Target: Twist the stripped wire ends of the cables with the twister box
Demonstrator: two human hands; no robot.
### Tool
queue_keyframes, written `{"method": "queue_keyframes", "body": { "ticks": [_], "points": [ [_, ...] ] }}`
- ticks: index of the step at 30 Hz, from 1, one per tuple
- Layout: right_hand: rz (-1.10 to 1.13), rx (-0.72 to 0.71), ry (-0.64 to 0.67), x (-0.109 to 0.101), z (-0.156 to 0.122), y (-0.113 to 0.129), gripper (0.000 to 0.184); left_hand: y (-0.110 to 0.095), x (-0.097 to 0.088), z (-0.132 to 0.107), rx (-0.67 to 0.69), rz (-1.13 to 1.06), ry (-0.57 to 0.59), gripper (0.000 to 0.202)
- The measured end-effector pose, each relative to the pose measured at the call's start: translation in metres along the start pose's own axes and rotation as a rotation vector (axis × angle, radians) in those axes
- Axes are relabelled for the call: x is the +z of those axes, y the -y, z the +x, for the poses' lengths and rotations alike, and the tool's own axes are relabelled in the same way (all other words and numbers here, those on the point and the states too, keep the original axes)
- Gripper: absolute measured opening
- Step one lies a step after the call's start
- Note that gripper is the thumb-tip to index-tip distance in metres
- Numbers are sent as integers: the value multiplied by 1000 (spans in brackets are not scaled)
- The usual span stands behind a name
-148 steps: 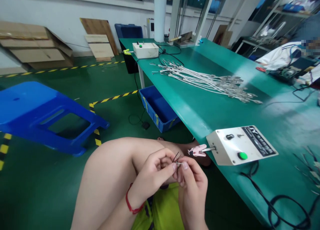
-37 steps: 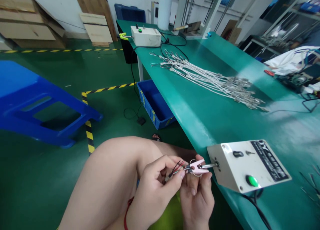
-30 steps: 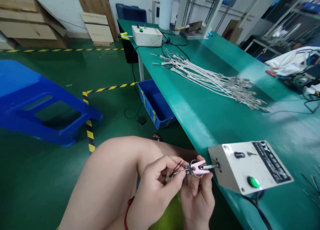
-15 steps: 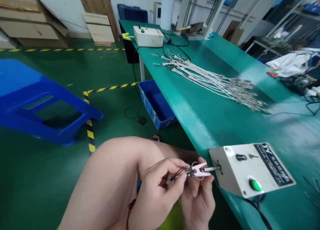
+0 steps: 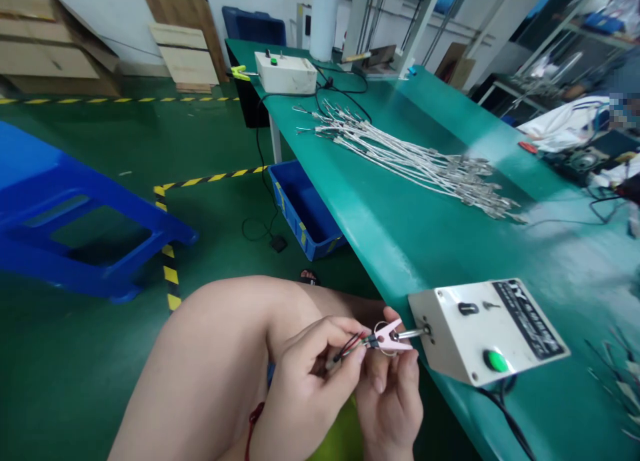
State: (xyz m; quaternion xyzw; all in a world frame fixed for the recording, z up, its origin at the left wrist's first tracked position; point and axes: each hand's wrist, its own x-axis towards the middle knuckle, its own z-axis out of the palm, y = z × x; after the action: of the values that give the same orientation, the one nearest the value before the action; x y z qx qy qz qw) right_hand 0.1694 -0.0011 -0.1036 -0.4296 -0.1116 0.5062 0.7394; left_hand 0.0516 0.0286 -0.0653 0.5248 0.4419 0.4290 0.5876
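Observation:
My left hand (image 5: 315,367), a red cord at its wrist, pinches a cable end whose thin red and black wires (image 5: 353,343) stick out. The wires' tips meet the jaws of a pink clip (image 5: 387,337), which is mounted on a metal rod (image 5: 413,333) from a white control box (image 5: 485,327). A wire ring surrounds the clip's middle. My right hand (image 5: 393,394) has its fingertips at the clip's two spread handles, one above and one below. Whether the jaws press on the wires is too small to tell.
The box, with a green button (image 5: 496,361), stands at the edge of the green table (image 5: 380,237). White cables (image 5: 400,151) lie in a bundle farther back, near a second box (image 5: 286,74). A blue bin (image 5: 307,211) is below; a blue stool (image 5: 85,214) stands left. Someone sits across the table.
The view has shifted slightly, so the surroundings appear farther left. The clip's handles look somewhat wider apart. Both hands keep nearly the same hold.

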Motion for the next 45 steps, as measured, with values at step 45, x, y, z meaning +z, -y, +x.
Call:
{"method": "queue_keyframes", "body": {
  "ticks": [45],
  "points": [
    [-609, -723, -500, 23, -25, 50, 54, -1, -5, 0, 132, 288, -21, 11]
  ]
}}
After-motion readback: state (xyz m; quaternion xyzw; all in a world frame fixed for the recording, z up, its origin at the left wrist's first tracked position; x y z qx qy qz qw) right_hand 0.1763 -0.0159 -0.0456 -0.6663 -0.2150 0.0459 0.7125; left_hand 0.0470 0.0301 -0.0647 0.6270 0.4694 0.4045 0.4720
